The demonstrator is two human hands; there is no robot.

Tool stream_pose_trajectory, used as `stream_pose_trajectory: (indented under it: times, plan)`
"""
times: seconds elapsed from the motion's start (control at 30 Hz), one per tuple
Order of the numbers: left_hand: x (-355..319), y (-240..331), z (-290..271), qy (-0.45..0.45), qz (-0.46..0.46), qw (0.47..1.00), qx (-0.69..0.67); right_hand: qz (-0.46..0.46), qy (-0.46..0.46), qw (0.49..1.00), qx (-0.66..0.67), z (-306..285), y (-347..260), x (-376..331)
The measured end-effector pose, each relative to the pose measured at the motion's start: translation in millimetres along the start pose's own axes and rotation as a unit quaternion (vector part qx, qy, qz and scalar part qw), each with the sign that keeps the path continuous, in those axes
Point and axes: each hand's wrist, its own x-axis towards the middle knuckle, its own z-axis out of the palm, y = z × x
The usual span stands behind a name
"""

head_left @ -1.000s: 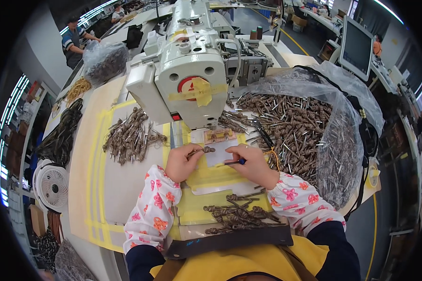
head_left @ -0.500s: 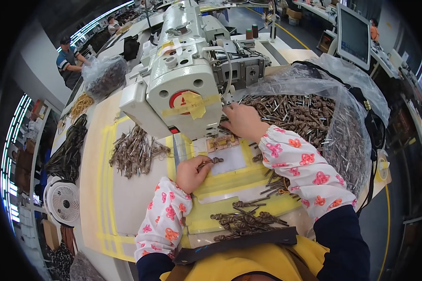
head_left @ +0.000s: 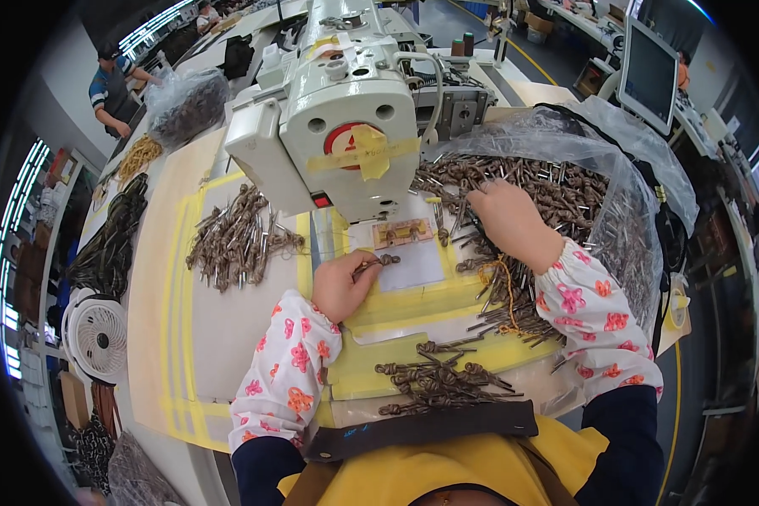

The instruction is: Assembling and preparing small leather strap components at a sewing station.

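My left hand lies on the work surface just in front of the sewing machine. Its thumb and fingers pinch a knotted brown cord, whose knot sticks out to the right. A small pinkish template plate sits under the machine head, with a bit of brown cord on it. Over at the right, my right hand is at the large heap of knotted cords with metal tips. Its fingers are drawn together among the cords; what they grip, if anything, is hidden.
A smaller pile of cords rests left of the machine, another near my body. A clear plastic bag surrounds the heap. A screen stands at far right, a white fan at left. Another person works behind left.
My right hand has moved from beside the machine's needle area rightward onto the cord heap. My left hand still pinches the cord in about the same place. The view has shifted slightly.
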Motion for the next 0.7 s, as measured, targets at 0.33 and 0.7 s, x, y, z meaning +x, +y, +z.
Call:
stream_pose_trajectory:
  times: [0.33,0.7]
  plan:
    - [18,24,-12,-0.077,0.077,0.990,0.093,0.131,-0.060,0.814,0.563,35,-95,-16]
    - [13,21,18,0.065,0.127,0.989,0.036,0.277,-0.105,0.622,0.725,31,-111,-7]
